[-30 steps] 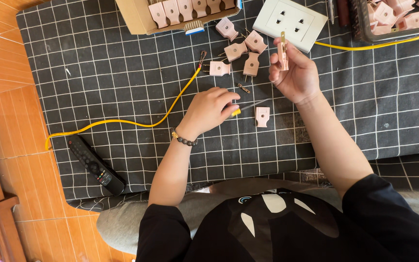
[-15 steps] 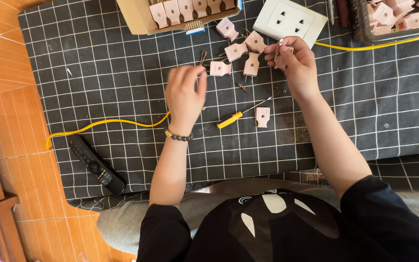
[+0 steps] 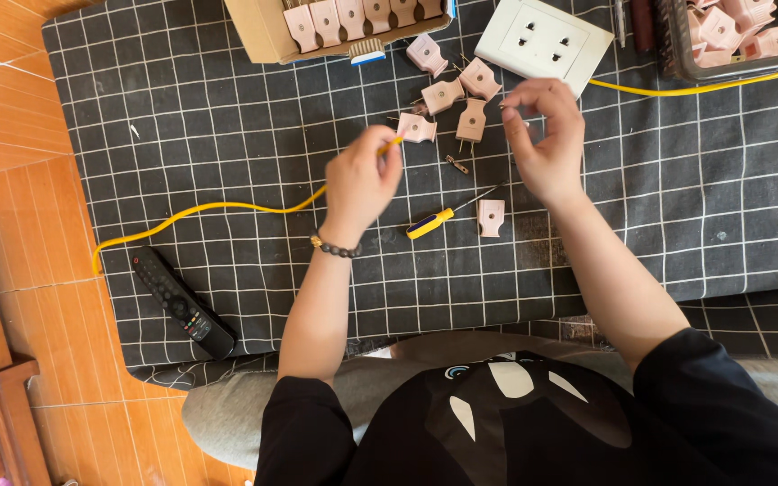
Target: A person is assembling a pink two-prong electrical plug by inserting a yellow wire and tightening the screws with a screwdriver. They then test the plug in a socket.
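Dark checked cloth (image 3: 182,117) covered the floor, with a black remote (image 3: 182,303) lying at its near left. A yellow cable (image 3: 218,208) ran rightward to the left hand (image 3: 364,180), which pinched its end. Beyond sat a yellow-handled screwdriver (image 3: 431,223) and pink plug pieces (image 3: 447,94). The right hand (image 3: 542,135) hovered with fingers curled; whether it gripped anything I could not tell.

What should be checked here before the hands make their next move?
1. Left hand holds the yellow cable end: ok.
2. Right hand holds a part: cannot tell, fingers pinched, nothing clearly seen.
3. Screwdriver within reach: ok, lying on the mat between the hands.
4. Loose plugs close by: ok, above the hands.
5. Remote out of the way: ok, at the mat's left edge.
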